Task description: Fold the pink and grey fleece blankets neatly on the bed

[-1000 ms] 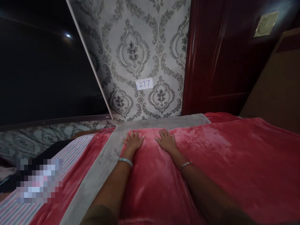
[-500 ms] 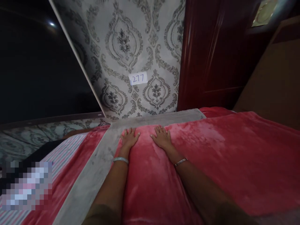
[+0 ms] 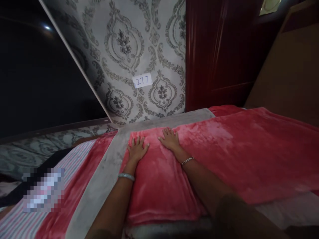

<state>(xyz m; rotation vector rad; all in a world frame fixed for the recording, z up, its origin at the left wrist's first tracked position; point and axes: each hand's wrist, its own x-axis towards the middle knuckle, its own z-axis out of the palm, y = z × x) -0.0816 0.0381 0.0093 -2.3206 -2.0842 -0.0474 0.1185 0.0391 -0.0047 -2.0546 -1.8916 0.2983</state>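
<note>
Left hand (image 3: 138,150) and right hand (image 3: 170,140) lie spread on a red plush blanket (image 3: 159,186), apparently folded at six o'clock, unfolded toward three.

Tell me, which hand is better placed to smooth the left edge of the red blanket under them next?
Probably the left hand: it lies flat on the red blanket, close to that edge, near the grey cloth. The right hand rests farther right.

Pixelated patch (image 3: 44,191) hides part of striped cloth (image 3: 74,158). Red blanket (image 3: 236,162) cut off by right edge. Dark screen (image 3: 37,79) cropped left and top; gold plate (image 3: 270,6), top.
</note>
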